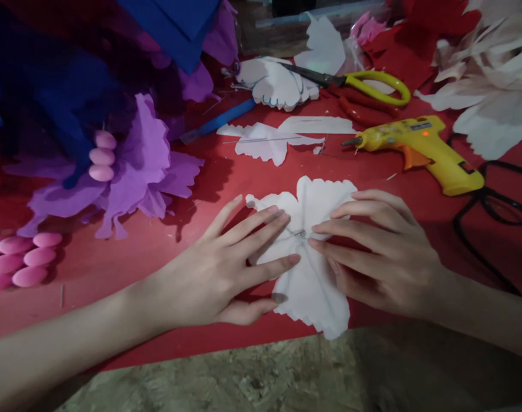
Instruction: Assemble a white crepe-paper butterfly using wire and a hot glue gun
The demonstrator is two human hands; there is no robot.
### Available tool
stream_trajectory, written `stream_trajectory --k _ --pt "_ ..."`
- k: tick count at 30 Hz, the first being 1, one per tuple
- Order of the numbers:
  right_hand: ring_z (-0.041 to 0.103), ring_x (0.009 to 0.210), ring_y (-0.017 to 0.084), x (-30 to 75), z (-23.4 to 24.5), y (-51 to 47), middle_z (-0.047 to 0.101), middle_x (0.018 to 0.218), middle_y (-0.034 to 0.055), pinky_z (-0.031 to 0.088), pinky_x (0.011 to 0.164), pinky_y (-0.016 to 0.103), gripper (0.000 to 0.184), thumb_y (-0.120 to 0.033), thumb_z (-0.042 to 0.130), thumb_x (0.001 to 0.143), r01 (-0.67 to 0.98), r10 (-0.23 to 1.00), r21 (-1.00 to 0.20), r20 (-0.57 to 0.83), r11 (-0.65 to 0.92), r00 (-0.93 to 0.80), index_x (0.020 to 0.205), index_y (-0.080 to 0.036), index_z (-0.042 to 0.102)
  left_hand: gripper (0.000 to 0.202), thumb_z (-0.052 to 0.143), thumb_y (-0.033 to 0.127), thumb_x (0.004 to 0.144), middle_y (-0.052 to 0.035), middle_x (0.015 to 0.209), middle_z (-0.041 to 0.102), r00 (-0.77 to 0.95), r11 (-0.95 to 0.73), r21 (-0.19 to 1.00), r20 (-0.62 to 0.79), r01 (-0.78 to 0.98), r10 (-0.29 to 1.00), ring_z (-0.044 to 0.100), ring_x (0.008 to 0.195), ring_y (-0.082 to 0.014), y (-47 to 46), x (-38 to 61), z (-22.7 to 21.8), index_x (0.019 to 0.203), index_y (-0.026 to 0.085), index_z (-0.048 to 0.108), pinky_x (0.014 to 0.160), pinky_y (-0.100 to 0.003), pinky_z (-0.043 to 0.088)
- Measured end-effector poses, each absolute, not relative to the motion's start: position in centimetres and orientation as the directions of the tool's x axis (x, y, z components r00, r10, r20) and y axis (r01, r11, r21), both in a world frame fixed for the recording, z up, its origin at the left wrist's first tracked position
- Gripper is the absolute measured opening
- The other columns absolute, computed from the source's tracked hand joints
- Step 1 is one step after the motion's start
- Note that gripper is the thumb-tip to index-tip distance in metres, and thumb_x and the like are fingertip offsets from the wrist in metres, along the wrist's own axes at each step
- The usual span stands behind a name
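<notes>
A white scalloped paper flower piece [316, 200] lies flat on the red sheet [158, 252] near the table's front edge, pinched at its middle by a thin wire. My left hand [226, 269] rests on its left half, fingers stretched out and pressing down. From the right, my right hand [381, 252] lies on the other half with fingers extended, their tips meeting the left fingertips at the wired centre. Neither hand grips anything.
A yellow glue gun [419, 146] lies behind my right hand, its black cord [483, 200] looping right. Yellow-handled scissors [363, 83], white cut petals [269, 143], purple paper flowers [140, 160] and pink oval beads [16, 263] surround the spot. Bare table edge [286, 372] runs in front.
</notes>
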State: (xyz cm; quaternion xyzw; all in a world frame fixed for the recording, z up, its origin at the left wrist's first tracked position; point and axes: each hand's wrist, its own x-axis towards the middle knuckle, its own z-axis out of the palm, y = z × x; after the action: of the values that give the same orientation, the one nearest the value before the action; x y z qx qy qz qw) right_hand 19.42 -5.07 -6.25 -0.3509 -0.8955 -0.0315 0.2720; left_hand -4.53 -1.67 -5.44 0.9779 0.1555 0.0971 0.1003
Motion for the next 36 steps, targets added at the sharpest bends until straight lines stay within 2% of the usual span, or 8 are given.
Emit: stream_trajectory --k 6,11,20,28,36 --pt "0.050 0.091 0.016 19.53 -6.21 -5.12 0.065 0.092 0.0010 0.042 0.091 0.038 0.013 -0.014 0.050 0.083 0.647 0.617 -0.136 0.495 0.750 -0.612 0.087 -0.016 0.062 0.038 0.039 0.039 0.093 -0.0227 0.135 0.049 0.929 -0.921 0.262 0.155 0.289 0.336 0.043 0.130 -0.0316 -1.59 -4.48 -5.51 0.119 0.020 0.060 0.105 -0.060 0.028" --pt "0.051 0.091 0.015 19.52 -6.13 -5.07 0.065 0.093 0.0014 0.043 0.090 0.038 0.013 -0.014 0.050 0.084 0.642 0.614 -0.137 0.494 0.754 -0.616 0.087 -0.016 0.062 0.038 0.038 0.036 0.094 -0.0255 0.132 0.050 0.930 -0.928 0.256 0.179 0.270 0.320 0.048 0.125 -0.0326 -1.66 -4.44 -5.67 0.118 0.018 0.060 0.102 -0.061 0.034" --pt "0.052 0.091 0.016 19.45 -6.19 -5.13 0.065 0.093 0.0011 0.044 0.088 0.037 0.011 -0.013 0.052 0.082 0.644 0.617 -0.145 0.499 0.751 -0.608 0.084 -0.016 0.062 0.038 0.039 0.036 0.094 -0.0269 0.131 0.051 0.928 -0.936 0.232 0.204 0.264 0.312 0.048 0.124 -0.0336 -1.75 -4.50 -5.65 0.118 0.016 0.060 0.099 -0.061 0.038" --pt "0.052 0.091 0.016 19.47 -6.16 -5.12 0.065 0.091 0.0018 0.045 0.087 0.038 0.010 -0.013 0.052 0.082 0.638 0.620 -0.172 0.515 0.751 -0.592 0.085 -0.015 0.061 0.038 0.038 0.036 0.095 -0.0261 0.132 0.050 0.928 -0.928 0.259 0.189 0.267 0.319 0.047 0.126 -0.0323 -1.70 -4.52 -5.61 0.120 0.016 0.060 0.102 -0.060 0.035" --pt "0.053 0.090 0.015 19.36 -6.20 -5.08 0.065 0.092 0.0009 0.046 0.088 0.038 0.010 -0.013 0.052 0.082 0.651 0.619 -0.148 0.516 0.745 -0.592 0.085 -0.016 0.061 0.036 0.039 0.036 0.095 -0.0246 0.132 0.051 0.926 -0.923 0.264 0.181 0.279 0.332 0.048 0.126 -0.0318 -1.71 -4.43 -5.55 0.118 0.018 0.061 0.103 -0.061 0.032"
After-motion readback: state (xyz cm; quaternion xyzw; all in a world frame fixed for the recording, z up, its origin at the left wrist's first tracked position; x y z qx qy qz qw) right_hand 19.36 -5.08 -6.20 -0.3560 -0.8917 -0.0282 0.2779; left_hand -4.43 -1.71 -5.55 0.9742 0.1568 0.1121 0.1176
